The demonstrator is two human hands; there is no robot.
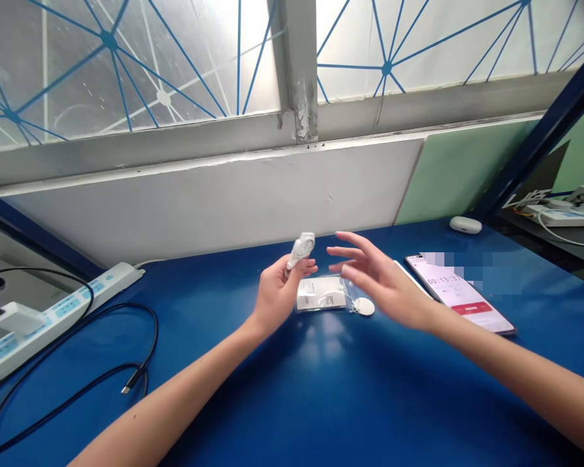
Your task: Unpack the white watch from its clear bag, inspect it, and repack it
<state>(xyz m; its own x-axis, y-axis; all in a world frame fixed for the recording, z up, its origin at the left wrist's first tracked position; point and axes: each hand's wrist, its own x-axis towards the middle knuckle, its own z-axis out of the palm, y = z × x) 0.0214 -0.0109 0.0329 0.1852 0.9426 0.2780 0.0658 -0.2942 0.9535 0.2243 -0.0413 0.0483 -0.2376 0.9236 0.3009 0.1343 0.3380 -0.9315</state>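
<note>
My left hand [279, 288] is closed around a small white plastic piece [302, 248] with a rounded head, held upright above the table; its exact kind is unclear. To its right, my right hand [377, 279] hovers with fingers spread and nothing in them. Between and below both hands lies a clear plastic packet [321, 293] containing something white with a printed label. A round white tag [364, 306] rests at the packet's right end, close under my right hand.
On the blue table [292, 402], a phone [467, 298] showing a timer lies right, with a white earbud case [465, 225] behind it. At left are a power strip [63, 318], a plugged-in white charger [19, 320] and a looped black cable [153, 331]. A wall [224, 204] borders the back.
</note>
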